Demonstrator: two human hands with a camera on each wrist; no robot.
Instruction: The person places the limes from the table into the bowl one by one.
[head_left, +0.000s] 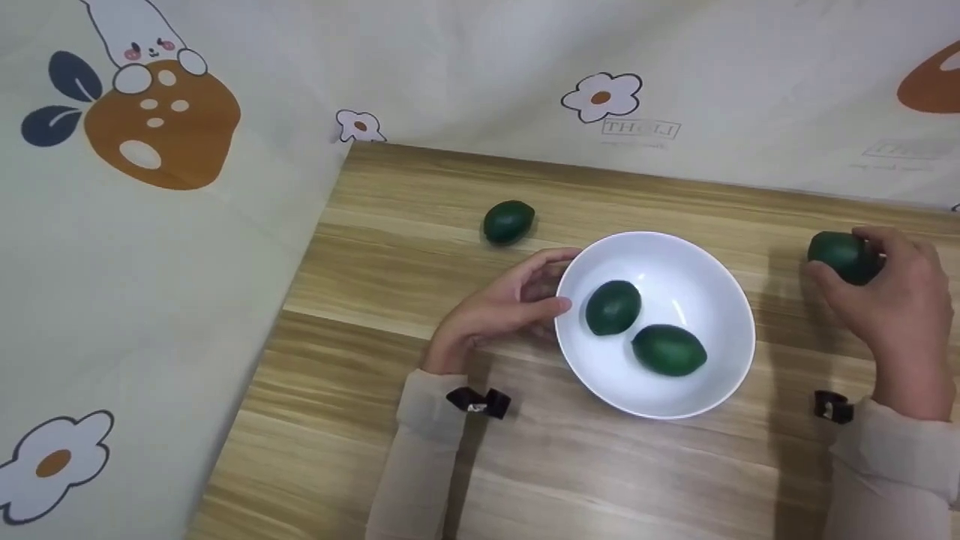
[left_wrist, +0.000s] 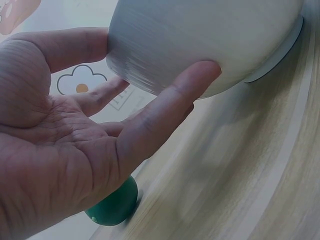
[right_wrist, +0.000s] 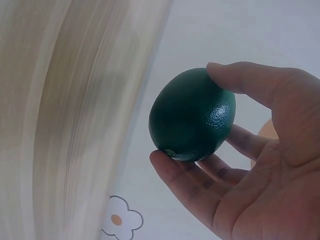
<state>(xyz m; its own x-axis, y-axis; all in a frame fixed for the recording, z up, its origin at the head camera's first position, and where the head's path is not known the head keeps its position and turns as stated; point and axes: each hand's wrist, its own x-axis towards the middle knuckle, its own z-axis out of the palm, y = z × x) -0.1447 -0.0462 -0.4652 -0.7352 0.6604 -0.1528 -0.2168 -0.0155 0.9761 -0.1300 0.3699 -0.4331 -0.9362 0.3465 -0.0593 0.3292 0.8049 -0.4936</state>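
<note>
A white bowl [head_left: 724, 352] stands on the wooden table, with two dark green limes inside, one lime [head_left: 613, 307] near its left wall and the other lime [head_left: 669, 350] lower. My left hand [head_left: 517, 300] touches the bowl's left side from outside, thumb at the rim. In the left wrist view its fairly straight fingers [left_wrist: 165, 112] rest against the outer wall. To the right of the bowl, my right hand [head_left: 896, 292] pinches another lime [right_wrist: 190, 117] between thumb and fingers, held above the table.
One more lime [head_left: 509, 222] lies on the table [head_left: 420, 232] behind my left hand. A pale cloth with printed flowers [head_left: 602, 97] hangs along the table's back edge and left side. Small black straps [head_left: 480, 403] are at both wrists.
</note>
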